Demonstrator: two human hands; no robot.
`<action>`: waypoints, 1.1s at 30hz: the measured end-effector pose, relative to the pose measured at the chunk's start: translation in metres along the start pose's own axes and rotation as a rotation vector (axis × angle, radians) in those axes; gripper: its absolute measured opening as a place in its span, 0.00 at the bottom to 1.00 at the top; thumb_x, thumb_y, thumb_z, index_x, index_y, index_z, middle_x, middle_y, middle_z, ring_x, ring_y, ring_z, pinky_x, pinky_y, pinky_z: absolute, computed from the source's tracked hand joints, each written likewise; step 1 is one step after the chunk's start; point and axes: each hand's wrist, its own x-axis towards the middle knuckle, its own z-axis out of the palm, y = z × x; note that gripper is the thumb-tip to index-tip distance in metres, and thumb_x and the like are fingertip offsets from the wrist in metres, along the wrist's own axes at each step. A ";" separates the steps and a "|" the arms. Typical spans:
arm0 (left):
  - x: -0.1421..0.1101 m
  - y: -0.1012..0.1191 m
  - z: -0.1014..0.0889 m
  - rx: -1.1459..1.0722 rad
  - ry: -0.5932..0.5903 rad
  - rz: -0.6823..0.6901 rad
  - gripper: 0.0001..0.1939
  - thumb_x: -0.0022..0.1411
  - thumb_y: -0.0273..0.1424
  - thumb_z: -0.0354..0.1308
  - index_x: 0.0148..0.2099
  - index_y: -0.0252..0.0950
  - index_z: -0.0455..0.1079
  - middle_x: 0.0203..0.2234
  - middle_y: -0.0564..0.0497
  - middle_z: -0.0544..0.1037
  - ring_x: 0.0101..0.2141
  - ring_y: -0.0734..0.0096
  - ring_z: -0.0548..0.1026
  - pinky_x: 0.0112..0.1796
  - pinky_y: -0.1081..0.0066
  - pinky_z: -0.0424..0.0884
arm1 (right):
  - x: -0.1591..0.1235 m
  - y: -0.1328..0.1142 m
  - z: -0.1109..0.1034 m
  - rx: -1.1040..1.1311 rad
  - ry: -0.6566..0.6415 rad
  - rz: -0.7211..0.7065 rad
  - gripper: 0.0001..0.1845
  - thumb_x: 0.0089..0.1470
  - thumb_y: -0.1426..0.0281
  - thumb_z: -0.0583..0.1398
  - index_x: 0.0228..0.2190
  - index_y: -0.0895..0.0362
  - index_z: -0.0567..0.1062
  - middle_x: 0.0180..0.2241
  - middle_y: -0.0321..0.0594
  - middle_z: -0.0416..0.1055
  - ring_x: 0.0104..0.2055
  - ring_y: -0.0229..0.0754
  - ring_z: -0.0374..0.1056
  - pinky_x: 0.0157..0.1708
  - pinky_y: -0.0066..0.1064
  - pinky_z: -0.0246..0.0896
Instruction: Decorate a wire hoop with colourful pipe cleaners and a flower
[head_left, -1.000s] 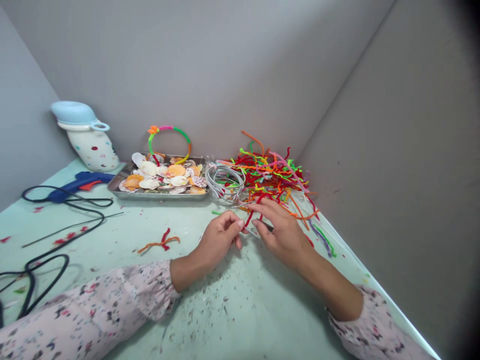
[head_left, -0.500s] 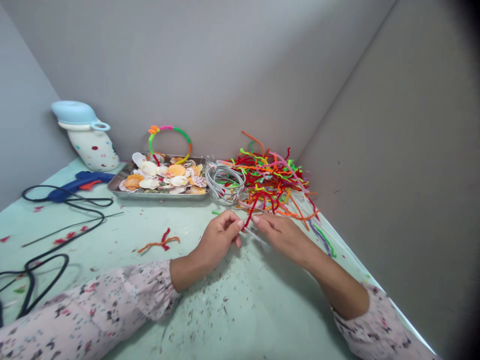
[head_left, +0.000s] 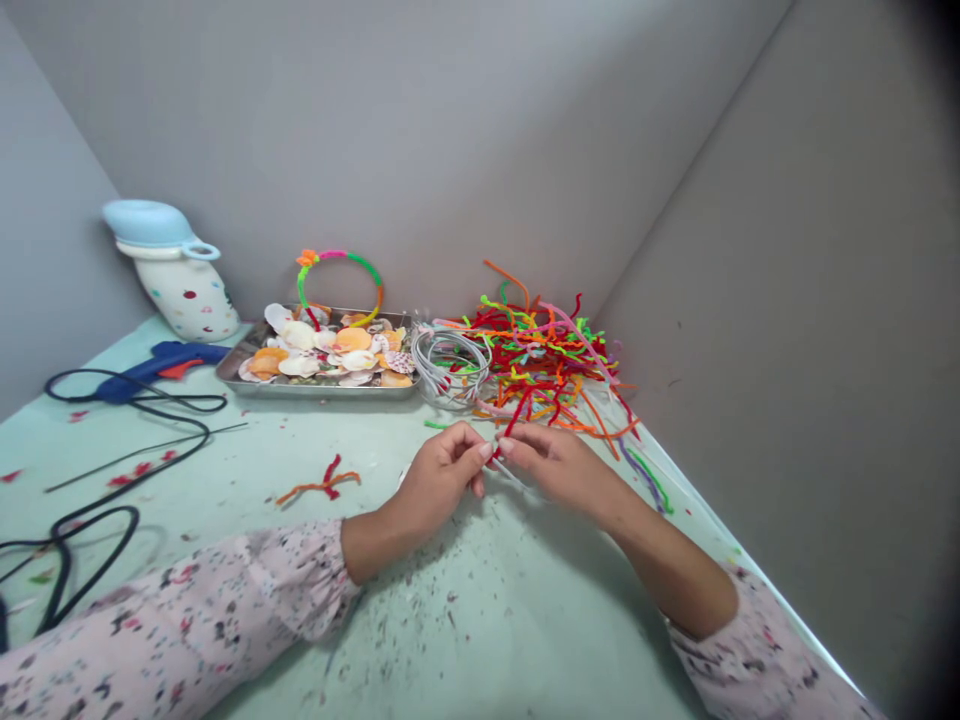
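Above the middle of the table, my left hand (head_left: 439, 470) is closed, thumb against fingers, on a thin grey-white wire (head_left: 513, 474) where a red pipe cleaner (head_left: 515, 412) meets it. Close beside it on the right, my right hand (head_left: 559, 462) pinches that red pipe cleaner near the wire. The pipe cleaner's free end sticks up between the hands. The wire runs down to the right under my right hand. My fingers partly hide where the two strands cross.
Behind my hands lie a coil of grey wire (head_left: 450, 370) and a heap of coloured pipe cleaners (head_left: 555, 345). A metal tray (head_left: 322, 393) holds shells, with a pipe-cleaner ring (head_left: 367, 265) standing there. Leftward are a bottle (head_left: 184, 290), a blue glue gun (head_left: 124, 385) and twisted pipe cleaners (head_left: 319, 487).
My right hand has moved slightly left, closer to my left hand, and its thumb now meets the red pipe cleaner. The pipe cleaner's upper end leans further right.
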 end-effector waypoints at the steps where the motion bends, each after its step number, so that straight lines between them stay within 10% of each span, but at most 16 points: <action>1: 0.000 -0.001 0.000 0.009 -0.009 0.001 0.11 0.62 0.38 0.52 0.32 0.35 0.62 0.15 0.57 0.68 0.17 0.80 0.59 0.21 0.77 0.53 | 0.000 0.000 0.001 0.059 -0.027 0.033 0.16 0.56 0.59 0.53 0.26 0.57 0.70 0.22 0.32 0.64 0.24 0.34 0.57 0.23 0.26 0.51; 9: 0.001 -0.002 0.001 0.006 -0.031 -0.006 0.12 0.61 0.38 0.52 0.31 0.35 0.63 0.15 0.58 0.65 0.17 0.80 0.60 0.21 0.77 0.54 | 0.001 -0.001 0.003 0.260 -0.068 0.264 0.15 0.50 0.58 0.57 0.22 0.58 0.69 0.18 0.31 0.62 0.20 0.32 0.53 0.20 0.25 0.45; 33: 0.003 -0.004 0.001 0.141 0.054 -0.040 0.14 0.59 0.39 0.51 0.26 0.36 0.60 0.14 0.58 0.61 0.18 0.78 0.58 0.21 0.75 0.54 | 0.003 0.004 0.017 0.283 0.064 0.229 0.14 0.49 0.60 0.57 0.21 0.57 0.66 0.18 0.31 0.60 0.20 0.33 0.53 0.21 0.27 0.47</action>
